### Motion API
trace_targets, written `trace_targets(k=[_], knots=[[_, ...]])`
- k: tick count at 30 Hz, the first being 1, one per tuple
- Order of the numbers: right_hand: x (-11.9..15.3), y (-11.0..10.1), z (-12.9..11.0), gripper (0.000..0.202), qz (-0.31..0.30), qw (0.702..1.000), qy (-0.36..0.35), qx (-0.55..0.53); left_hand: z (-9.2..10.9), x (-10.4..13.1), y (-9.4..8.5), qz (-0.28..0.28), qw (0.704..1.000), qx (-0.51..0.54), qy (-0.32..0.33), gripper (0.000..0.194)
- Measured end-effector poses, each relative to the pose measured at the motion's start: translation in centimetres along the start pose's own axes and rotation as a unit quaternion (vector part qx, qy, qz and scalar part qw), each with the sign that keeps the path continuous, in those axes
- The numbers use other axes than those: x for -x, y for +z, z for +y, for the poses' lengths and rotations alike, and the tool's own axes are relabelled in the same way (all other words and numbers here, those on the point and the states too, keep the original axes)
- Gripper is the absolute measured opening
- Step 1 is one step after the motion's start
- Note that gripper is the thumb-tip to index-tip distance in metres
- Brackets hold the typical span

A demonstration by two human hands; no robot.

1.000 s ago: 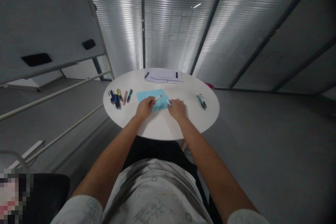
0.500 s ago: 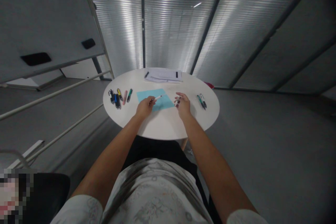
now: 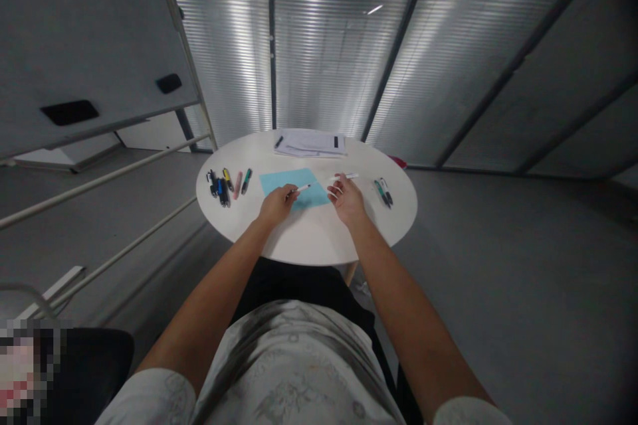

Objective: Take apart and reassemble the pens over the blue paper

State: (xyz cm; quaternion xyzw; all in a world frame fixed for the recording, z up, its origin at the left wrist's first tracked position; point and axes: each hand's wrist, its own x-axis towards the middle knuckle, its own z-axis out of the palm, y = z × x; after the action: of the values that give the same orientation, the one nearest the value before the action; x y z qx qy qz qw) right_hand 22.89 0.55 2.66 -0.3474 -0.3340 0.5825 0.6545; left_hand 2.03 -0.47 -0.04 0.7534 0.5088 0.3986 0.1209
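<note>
My left hand (image 3: 278, 204) is closed on a white marker (image 3: 303, 188), whose dark tip points right above a light-blue sheet (image 3: 279, 180). At the sheet's right side, my right hand (image 3: 347, 200) has its fingers curled, with the thumb and index finger pinching a slender white pen (image 3: 351, 176). The pen lies roughly level, one end sticking out to the right; part of it is hidden by the fingers. The two hands are apart, both just over the white round table (image 3: 309, 239).
Several markers and pens (image 3: 219, 190) lie at the table's left, beside a pink one (image 3: 238, 185) and a green one (image 3: 246, 180). Two more markers (image 3: 383, 192) lie at the right. Stacked papers (image 3: 310, 143) sit at the far edge. A whiteboard stand (image 3: 149, 153) is on the left.
The white pen in my right hand has turned from steeply tilted to nearly level, and my right fingers have shifted around it. My left hand has moved slightly right with its marker.
</note>
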Motion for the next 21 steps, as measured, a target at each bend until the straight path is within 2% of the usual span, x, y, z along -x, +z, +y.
trace_targets(k=[6, 13, 21], knots=[[0.32, 0.19, 0.19, 0.022, -0.051, 0.998, 0.005, -0.047, -0.05, -0.01, 0.02, -0.005, 1.0, 0.0, 0.017, 0.027], [0.12, 0.17, 0.29, 0.022, -0.016, 1.0, -0.007, -0.024, -0.02, 0.03, -0.03, -0.016, 0.999, 0.005, 0.039, 0.026], [-0.14, -0.04, 0.49, 0.028, -0.008, 1.0, -0.014, 0.0, -0.03, 0.14, 0.08, -0.023, 0.999, -0.001, 0.037, 0.027]])
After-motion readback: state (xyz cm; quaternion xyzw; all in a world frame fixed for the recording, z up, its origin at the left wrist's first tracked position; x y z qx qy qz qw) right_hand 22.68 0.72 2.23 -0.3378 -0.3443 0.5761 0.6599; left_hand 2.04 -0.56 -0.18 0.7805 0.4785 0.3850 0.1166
